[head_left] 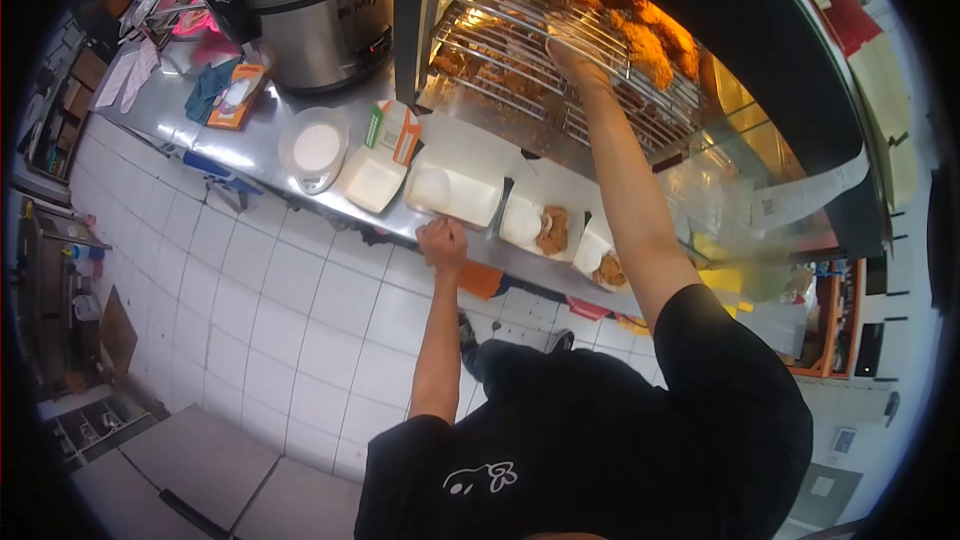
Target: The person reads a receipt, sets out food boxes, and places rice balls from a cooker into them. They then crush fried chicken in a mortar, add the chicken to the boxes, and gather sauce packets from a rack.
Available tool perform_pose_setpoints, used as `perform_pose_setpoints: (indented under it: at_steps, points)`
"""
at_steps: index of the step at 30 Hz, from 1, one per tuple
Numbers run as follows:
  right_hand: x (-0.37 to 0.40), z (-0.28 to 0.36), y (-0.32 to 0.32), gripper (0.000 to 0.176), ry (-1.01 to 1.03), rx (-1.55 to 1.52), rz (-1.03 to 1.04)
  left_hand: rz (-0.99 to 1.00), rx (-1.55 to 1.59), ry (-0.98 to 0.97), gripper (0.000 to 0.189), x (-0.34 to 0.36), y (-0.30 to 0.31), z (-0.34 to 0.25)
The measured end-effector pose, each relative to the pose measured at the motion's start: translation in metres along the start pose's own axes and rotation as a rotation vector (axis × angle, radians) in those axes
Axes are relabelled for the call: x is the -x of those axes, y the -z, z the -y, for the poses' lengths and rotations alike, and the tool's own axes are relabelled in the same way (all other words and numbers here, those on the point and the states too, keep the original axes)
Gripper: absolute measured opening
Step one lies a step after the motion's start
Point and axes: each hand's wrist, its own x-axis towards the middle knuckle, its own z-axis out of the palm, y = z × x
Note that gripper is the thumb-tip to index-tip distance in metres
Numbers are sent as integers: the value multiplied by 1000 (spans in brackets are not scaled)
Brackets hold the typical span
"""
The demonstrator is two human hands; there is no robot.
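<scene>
My right hand (574,52) reaches into a lit food warmer (408,20), among its wire racks (520,65). The bars and glare partly hide its fingers, and I cannot make out a hold. Fried chicken (648,52) lies on the upper rack beyond it. My left hand (442,243) is closed in a fist at the counter's front edge, with nothing visible in it. Just behind it stands an open paper box (472,196) with a white mound of rice (431,188). To the right, two more boxes hold brown fried pieces (552,230) beside something white.
A large steel rice cooker (320,30) stands on the metal counter (235,145). Near it are a round white tub (316,147), an empty paper box (372,180) and an orange packet (237,97). A paper strip (815,192) hangs at the warmer's right.
</scene>
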Motion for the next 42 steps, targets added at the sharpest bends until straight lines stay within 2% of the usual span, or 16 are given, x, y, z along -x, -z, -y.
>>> perform_pose_setpoints:
  at_steps: [3, 5, 16, 21, 25, 28, 30, 32, 34, 40, 41, 42]
  points:
    - [-11, -15, -5, 33, -48, 9, 31, 40, -99, 21, 28, 2, -3, 5]
    - [-15, -19, -8, 34, -63, 14, 34, 32, -164, -68, 23, 7, -3, 11]
    - [-12, -34, -19, 37, -117, -33, 42, 42, -189, -72, 23, 1, 3, 2]
    - [-4, -33, -21, 39, -87, -81, 2, 54, -206, -74, 23, -1, 0, 1]
    - [11, -33, -49, 40, -10, -119, -45, 65, -223, -66, 25, 1, -1, 3]
    - [15, -20, -39, 42, -2, -186, 21, 71, -224, -64, 26, -4, 1, -6]
    - [29, 11, 30, 52, -111, -317, 203, 17, -169, -119, 29, -6, 3, -8]
    - [21, 9, 29, 60, -107, -302, 257, 41, -169, -115, 29, -1, 2, -3]
    - [16, 8, 18, 50, -103, -228, 350, 38, -211, -128, 29, 3, -3, 2]
    - [61, 17, 35, 42, 84, -331, -152, 93, -299, -73, 29, 1, -1, -8]
    - [73, 17, 43, 42, 70, -341, -158, 102, -324, -65, 30, 2, -2, -10]
    - [82, 15, 53, 40, 34, -363, -30, 104, -327, -86, 30, 1, -2, -11]
